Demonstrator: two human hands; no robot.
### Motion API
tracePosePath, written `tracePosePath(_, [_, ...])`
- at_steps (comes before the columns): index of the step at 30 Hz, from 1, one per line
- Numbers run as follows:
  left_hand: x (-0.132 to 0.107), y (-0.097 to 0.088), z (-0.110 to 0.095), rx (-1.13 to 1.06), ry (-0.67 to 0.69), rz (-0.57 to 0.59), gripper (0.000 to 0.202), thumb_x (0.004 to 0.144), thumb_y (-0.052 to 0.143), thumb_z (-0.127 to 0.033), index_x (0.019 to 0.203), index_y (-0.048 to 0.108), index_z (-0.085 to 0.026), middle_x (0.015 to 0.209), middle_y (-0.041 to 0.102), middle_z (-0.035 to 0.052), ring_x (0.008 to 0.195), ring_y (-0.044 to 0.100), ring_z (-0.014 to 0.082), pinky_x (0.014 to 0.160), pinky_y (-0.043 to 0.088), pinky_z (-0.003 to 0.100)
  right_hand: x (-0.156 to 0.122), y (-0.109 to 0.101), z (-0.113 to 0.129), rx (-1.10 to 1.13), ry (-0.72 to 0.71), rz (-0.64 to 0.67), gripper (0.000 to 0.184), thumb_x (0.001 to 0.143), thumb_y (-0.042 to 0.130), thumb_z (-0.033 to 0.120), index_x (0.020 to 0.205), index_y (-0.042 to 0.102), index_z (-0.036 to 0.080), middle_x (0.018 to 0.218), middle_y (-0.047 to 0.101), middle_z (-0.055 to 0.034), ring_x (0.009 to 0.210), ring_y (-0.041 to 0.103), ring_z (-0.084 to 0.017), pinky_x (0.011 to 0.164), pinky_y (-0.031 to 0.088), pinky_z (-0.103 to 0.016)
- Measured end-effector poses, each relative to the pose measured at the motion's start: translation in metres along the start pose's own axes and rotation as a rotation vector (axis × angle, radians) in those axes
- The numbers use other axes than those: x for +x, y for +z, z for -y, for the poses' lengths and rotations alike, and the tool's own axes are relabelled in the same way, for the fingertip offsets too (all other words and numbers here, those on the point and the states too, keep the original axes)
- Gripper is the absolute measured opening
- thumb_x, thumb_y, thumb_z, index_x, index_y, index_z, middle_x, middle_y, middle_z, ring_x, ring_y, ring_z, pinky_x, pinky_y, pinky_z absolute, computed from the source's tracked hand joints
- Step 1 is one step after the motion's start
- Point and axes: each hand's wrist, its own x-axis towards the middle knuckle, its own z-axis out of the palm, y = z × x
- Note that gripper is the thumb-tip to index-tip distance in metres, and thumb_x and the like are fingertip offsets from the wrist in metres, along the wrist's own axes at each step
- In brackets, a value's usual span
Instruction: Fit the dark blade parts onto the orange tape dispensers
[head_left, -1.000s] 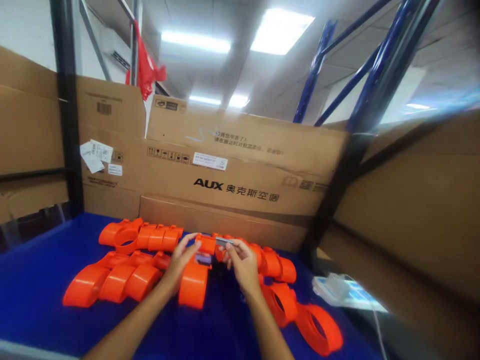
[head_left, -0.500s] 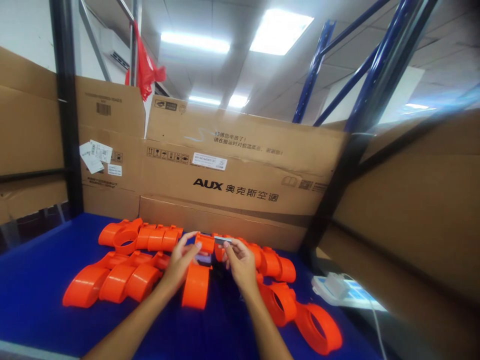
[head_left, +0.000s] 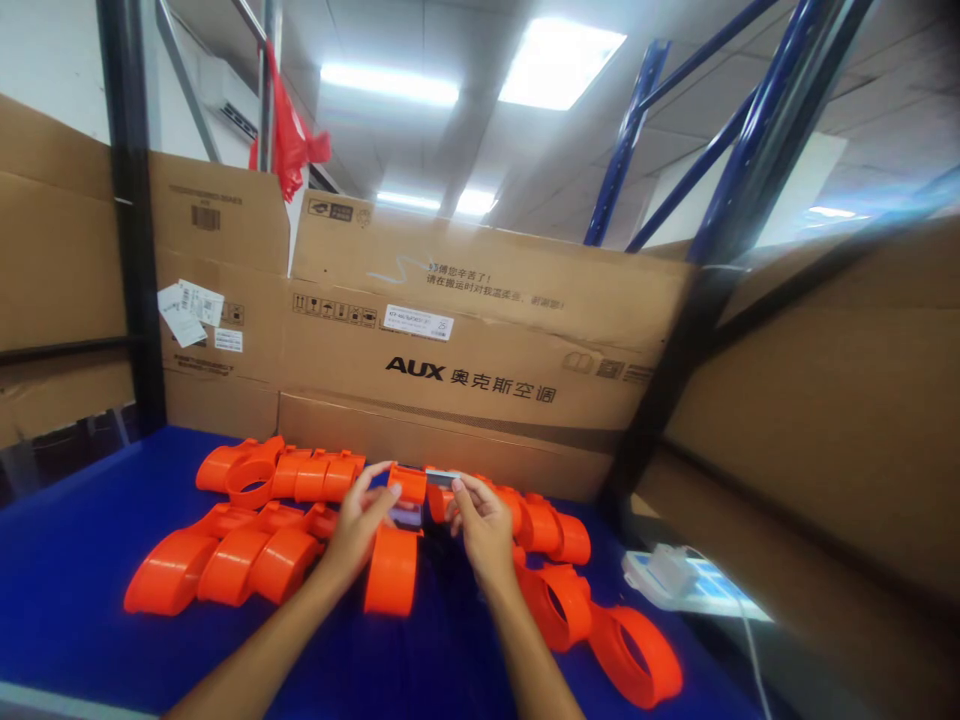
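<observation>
My left hand (head_left: 361, 525) is closed on a small orange plastic part (head_left: 409, 486), its thumb at the near side. My right hand (head_left: 484, 528) pinches a thin grey strip (head_left: 441, 479) between thumb and fingers. The strip's left end meets the right edge of the orange part; whether it is inside cannot be made out. Just below the held part is an orange ring (head_left: 391, 572); whether the two are joined is unclear. A pale purple piece (head_left: 406, 516) shows between them.
Several orange rings (head_left: 176, 570) stand in rows on the blue tabletop (head_left: 67, 510) at left, with more rings (head_left: 637, 655) at right. A white power strip (head_left: 694, 580) with a plugged-in adapter lies on the right. Cardboard (head_left: 480, 340) walls the back, between dark rack posts (head_left: 135, 250).
Both hands stay almost where they were. The right fingertips and thumb have shifted slightly along the grey strip; the strip still touches the orange part. The rings have not moved.
</observation>
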Motion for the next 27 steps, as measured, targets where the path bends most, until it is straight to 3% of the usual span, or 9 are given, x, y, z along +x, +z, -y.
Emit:
tracePosePath(8, [0.0004, -0.0008, -0.0018, -0.025, -0.011, -0.037, 0.062, 0.078, 0.071, -0.048, 0.129, 0.052, -0.020, 0.078, 0.074, 0.0046, 0.046, 0.056, 0.0112, 0.048, 0.041, 0.021, -0.0005, -0.0003, 0.0040, 0.043, -0.027, -0.061, 0.036, 0.081, 0.072, 0.050, 0.095, 0.065, 0.017, 0.055, 0.061, 0.0035, 0.039, 0.050, -0.008, 0.036, 0.037, -0.017])
tracePosePath(27, [-0.0012, -0.0005, -0.0034, -0.036, -0.017, -0.011, 0.068, 0.075, 0.073, -0.049, 0.132, 0.052, -0.019, 0.081, 0.075, 0.0061, 0.051, 0.061, 0.0146, 0.052, 0.044, 0.024, -0.0031, 0.0028, 0.0063, 0.073, 0.026, -0.034, 0.041, 0.076, 0.076, 0.052, 0.095, 0.065, 0.018, 0.054, 0.063, 0.0027, 0.039, 0.055, -0.011, 0.034, 0.039, -0.018])
